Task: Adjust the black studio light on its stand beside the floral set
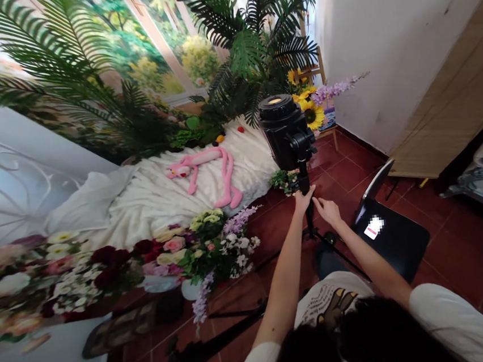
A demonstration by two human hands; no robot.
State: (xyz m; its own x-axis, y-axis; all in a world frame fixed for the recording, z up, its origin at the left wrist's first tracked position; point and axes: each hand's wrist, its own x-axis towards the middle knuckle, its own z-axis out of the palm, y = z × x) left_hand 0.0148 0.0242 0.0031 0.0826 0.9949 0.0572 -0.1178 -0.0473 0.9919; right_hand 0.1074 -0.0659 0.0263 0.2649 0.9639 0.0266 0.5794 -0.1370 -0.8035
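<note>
A black studio light (282, 134) is mounted upright on a black light stand (309, 217) in front of me. My left hand (304, 200) is closed around the stand's pole, just below the lamp. Slightly lower and to the right, my right hand (328, 210) has its fingers drawn together at the same pole. Any small part between those fingertips is hidden. The stand's legs spread on the floor near my knees.
A black chair (405, 239) with a phone (373, 230) on its seat stands at my right. Artificial flowers (213, 243) line the left front. Behind them, a pink plush toy (200, 159) lies on a white furry blanket (148, 193). Palm leaves (250, 49) rise behind the lamp.
</note>
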